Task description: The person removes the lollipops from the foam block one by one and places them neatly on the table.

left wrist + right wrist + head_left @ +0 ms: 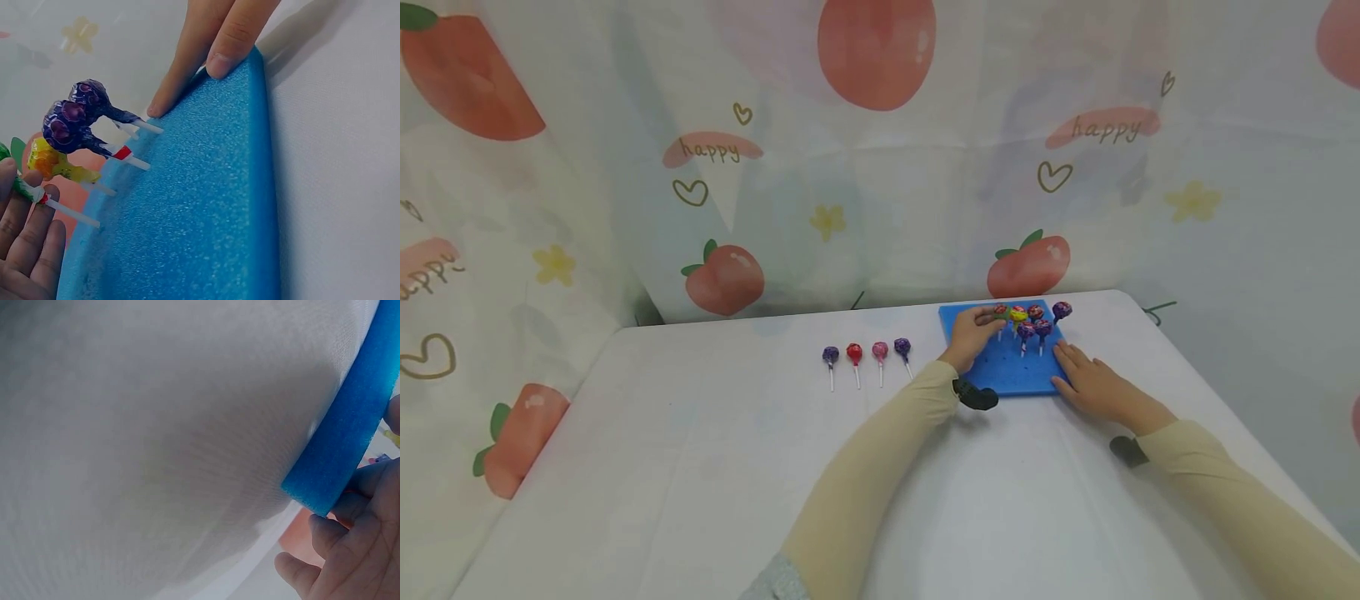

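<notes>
A blue foam board (1011,379) lies at the table's back right, with several wrapped lollipops standing in it. My left hand (972,337) reaches over its left side and pinches a green-and-red wrapped lollipop (26,187); the stick meets the foam. Close beside it stand a yellow lollipop (1017,314) and purple ones (65,128). Fingers of my right hand (1097,387) lie extended along the board's right edge, thumb on top near the front corner. In the right wrist view, fingers touch the foam's side (340,440).
Left of the board, a row of several loose lollipops (854,353) lies on the white tablecloth (700,467), sticks toward me. Behind the table hangs a fruit-patterned curtain (895,200). A purple lollipop (1062,311) leans out at the board's back right corner.
</notes>
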A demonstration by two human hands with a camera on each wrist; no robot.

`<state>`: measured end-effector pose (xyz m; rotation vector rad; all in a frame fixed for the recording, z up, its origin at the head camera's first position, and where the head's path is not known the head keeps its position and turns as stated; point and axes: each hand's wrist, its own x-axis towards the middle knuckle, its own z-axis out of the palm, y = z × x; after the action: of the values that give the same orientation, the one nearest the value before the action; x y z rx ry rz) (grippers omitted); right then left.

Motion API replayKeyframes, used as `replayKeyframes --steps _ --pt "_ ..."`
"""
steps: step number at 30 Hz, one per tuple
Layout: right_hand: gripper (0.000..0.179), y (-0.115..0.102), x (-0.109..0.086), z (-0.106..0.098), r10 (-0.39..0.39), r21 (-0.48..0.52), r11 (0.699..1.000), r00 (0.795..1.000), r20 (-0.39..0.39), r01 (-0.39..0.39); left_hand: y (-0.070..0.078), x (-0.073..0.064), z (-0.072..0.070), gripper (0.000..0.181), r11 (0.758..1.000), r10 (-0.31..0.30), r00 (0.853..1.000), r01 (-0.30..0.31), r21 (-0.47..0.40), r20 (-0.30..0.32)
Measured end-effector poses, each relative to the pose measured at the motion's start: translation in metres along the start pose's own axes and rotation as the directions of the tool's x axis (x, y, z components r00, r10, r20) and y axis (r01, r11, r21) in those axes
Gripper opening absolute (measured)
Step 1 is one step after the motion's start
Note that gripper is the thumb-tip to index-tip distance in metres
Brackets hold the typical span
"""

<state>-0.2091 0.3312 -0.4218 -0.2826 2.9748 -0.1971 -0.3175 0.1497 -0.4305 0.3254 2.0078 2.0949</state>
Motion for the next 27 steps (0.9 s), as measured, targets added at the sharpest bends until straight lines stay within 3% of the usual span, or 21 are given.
replayKeyframes --steps 13,27 --pt "0.069 0.000 -0.001 -0.002 -0.001 0.002 1.000 1.000 0.012 0.001 0.023 -0.012 -0.022 0.037 0.999 0.025 0.989 -0.028 0.019 0.147" --pt "0.068 0.000 0.002 0.000 0.009 -0.002 1.000 1.000 0.010 -0.009 0.044 -0.032 -0.059 0.038 0.999 0.042 0.976 -0.045 0.006 0.214"
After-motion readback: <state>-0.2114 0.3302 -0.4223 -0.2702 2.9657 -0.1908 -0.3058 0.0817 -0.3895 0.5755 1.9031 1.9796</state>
